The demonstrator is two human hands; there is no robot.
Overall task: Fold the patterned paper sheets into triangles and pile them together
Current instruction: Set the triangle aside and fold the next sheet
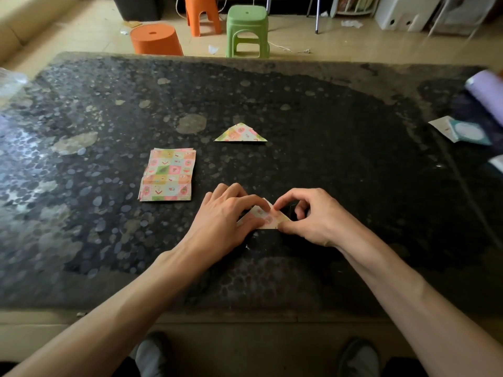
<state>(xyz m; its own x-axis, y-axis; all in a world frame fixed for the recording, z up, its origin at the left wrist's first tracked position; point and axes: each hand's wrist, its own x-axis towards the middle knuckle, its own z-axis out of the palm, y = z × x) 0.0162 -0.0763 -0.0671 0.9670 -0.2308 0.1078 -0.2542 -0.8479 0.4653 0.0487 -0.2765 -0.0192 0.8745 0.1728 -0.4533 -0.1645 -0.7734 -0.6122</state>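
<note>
A stack of flat patterned paper sheets (168,174) lies left of centre on the dark table (326,131). Farther back, a folded patterned triangle (240,133) lies flat. Near the front, a partly folded patterned sheet (268,219) sits between my hands, mostly hidden by them. My left hand (226,216) presses its straight fingers down on the sheet's left part. My right hand (310,217) pinches the sheet's right edge between thumb and forefinger.
At the table's right edge lie a lilac roll (487,89) and a teal-and-white packet (462,130). Clear plastic (11,80) sits at the far left. Beyond the table stand two orange stools (155,39) and a green stool (247,29).
</note>
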